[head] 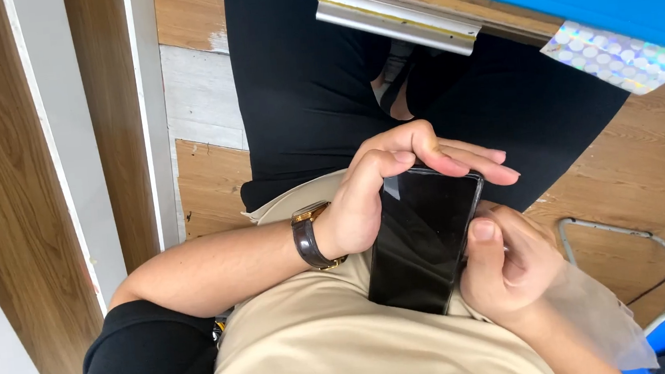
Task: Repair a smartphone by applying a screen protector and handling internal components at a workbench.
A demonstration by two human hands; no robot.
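Our right hand (508, 264) sits nearest, fingers curled round the right edge of the phone (425, 239) with a clear plastic film (592, 309) beneath the palm. The phone rests tilted on our tan-clad lap (346, 346), screen dark. Our left hand (396, 181), wearing a watch (310, 235), clasps the top edge, apparently steadying it.

Black short sleeve (142, 352); beige trousers (346, 346); brown leather-strap wristwatch (310, 237), gold case, on left wrist; forearms bare.
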